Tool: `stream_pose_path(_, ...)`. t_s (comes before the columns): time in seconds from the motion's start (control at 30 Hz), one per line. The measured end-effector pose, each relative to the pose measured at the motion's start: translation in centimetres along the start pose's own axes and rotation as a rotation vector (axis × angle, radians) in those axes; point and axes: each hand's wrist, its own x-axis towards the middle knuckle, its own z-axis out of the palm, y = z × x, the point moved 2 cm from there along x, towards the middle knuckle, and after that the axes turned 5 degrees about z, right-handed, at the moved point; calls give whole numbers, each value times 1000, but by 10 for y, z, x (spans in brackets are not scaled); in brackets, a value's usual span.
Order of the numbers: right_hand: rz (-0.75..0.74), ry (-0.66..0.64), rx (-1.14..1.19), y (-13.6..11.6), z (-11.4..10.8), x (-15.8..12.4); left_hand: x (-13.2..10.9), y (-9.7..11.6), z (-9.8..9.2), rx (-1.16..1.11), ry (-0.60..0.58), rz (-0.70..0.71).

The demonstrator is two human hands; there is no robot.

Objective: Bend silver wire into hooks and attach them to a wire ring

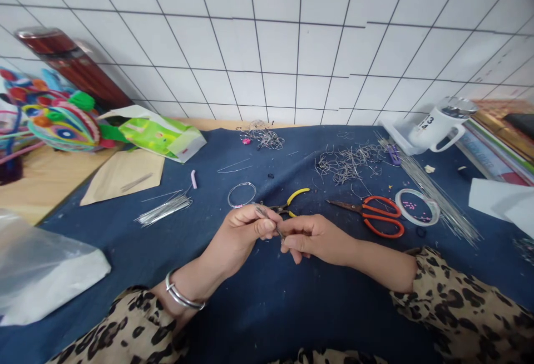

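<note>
Near scissors (361,208) and partly covered pliers (294,194), left hand (247,229) and right hand (317,237) pinch a thin piece (280,232).

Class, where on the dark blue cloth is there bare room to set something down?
Mostly bare: below the left hand and right hand, between the forearms; also between the straight silver wire bundle, clear plastic bag and leopard-print left sleeve. Crowded: the right side, with tangled silver wire, orange-handled metal scissors and a round dish of pink beads.
</note>
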Motion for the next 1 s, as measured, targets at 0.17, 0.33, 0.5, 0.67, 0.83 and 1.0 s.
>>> stream_pose_path(0.17, -10, 109, -86, 2, 2, 1, 4, -3, -4, -45, 149, -75)
stream_pose_path(0.33, -24, 195, -187, 3, 3, 0, 4, -5, -2, -39, 154, -104)
stream_pose_path(0.5, -148, 351, -522, 0, 0, -1, 2, -5, 2, 33, 138, -68)
stream_pose_path(0.67, -226, 371, -734, 4, 2, -1, 2, -4, 4, 114, 94, -43)
stream_pose_path(0.83, -285, 441, -795, 6, 4, -4, 1, -3, 5, 180, 84, -7)
stream_pose_path(1.0, -336, 518, -873, 3, 7, -7, 0, -5, 7, 175, 127, -2)
